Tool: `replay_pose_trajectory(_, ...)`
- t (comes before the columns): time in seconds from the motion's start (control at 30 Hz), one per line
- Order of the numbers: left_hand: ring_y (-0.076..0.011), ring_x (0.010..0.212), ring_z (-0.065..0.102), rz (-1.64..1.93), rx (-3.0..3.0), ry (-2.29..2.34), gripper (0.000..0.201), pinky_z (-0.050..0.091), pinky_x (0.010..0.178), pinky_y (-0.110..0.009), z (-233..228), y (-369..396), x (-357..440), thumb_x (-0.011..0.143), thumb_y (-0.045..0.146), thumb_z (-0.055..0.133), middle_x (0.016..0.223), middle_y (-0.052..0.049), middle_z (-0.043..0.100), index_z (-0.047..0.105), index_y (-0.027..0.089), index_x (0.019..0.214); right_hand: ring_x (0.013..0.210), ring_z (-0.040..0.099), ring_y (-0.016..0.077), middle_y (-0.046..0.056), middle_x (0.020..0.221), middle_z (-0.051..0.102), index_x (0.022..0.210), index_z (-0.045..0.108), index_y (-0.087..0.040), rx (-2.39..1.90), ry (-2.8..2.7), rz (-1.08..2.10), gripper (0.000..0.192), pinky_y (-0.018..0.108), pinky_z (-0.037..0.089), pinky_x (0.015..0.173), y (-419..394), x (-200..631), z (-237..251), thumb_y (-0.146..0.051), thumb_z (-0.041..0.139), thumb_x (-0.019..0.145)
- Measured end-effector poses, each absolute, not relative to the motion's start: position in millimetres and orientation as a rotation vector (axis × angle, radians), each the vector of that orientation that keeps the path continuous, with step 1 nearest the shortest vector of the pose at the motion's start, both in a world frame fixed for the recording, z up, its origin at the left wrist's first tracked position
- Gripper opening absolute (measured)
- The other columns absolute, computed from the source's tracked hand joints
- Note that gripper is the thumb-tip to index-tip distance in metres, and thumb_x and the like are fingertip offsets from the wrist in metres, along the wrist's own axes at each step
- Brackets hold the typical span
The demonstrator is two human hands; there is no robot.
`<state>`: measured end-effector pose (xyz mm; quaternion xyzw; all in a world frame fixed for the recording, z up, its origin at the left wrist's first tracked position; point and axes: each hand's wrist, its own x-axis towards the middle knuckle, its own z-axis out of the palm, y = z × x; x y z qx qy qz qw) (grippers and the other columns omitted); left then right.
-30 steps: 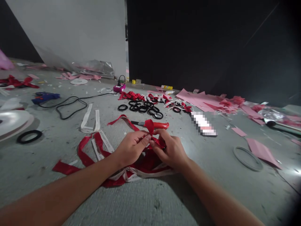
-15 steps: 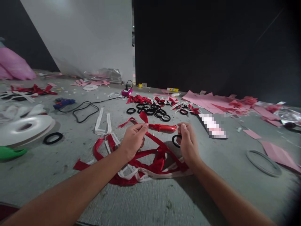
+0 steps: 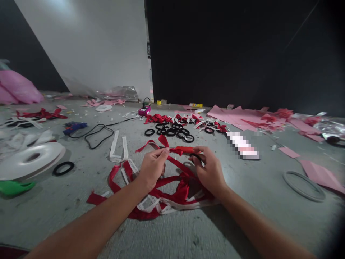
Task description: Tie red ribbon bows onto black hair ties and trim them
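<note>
My left hand (image 3: 153, 167) pinches a red ribbon (image 3: 163, 141) between thumb and fingertips, with a loose end rising above the thumb. In my right hand (image 3: 211, 172) a black ring (image 3: 195, 157) is gripped between thumb and fingers. Just beyond the hands lies a red-handled tool (image 3: 185, 149); its working end is hidden behind the left hand and ribbon. Whether my right fingertips touch its handle I cannot tell. Beneath both hands, red ribbons (image 3: 145, 214) lie tangled with a white printed ribbon (image 3: 175, 207) on the grey floor.
Several black rings (image 3: 172, 131) and ribbon bows (image 3: 159, 118) are heaped ahead. A white ribbon spool (image 3: 51, 153) and blue glue gun (image 3: 75, 127) with its cord are at left. To the right are a pixelated flat object (image 3: 242, 144), pink paper (image 3: 229, 117) and a grey hoop (image 3: 304, 194).
My right hand has moved left and closed its fingers round the black ring, carrying it towards the left hand. My left hand keeps its pinch on the red ribbon.
</note>
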<state>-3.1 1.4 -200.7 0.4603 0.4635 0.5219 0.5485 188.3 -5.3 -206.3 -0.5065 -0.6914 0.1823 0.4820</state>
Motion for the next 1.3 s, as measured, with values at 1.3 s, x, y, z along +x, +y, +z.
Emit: replay_pose_trajectory(1.3, -0.0205, 0.092, 0.062, 1.197, 2.269, 1.088, 0.028, 0.049, 0.083, -0.037, -192.2, -9.2, -2.5, 0.091, 0.037, 0.055, 0.102, -0.008, 0.069, 0.064, 0.019, 0.110, 0.077, 0.067, 0.0190, 0.007, 0.082, 0.073, 0.084, 0.070, -0.016, -0.681, -0.675, 1.759, 0.019, 0.032, 0.054, 0.078, -13.9, 182.2, -185.8, -0.035, 0.067, 0.081)
